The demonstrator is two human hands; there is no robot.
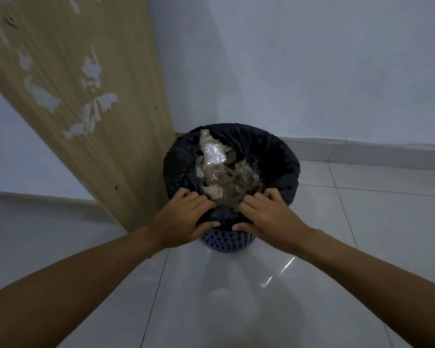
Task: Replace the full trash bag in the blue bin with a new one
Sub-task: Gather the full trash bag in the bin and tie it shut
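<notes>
Against the far corner, beside a peeling wooden panel (81,96), the perforated blue bin (226,243) is standing. We are pinching its thin, crinkled black bag (274,156) at the near rim, left hand (183,219) and right hand (269,219) both curling over it. Yanking unevenly is risking tears, spilling crumpled plastic (219,167).

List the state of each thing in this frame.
Bin: upright, lined.
Trash bag: still in the bin, folded over its rim, full.
Plastic waste: crumpled, heaped inside the bag.
Left hand: grips the bag's near edge.
Right hand: grips the bag's near edge.
Wooden panel: surface peeled in patches.
</notes>
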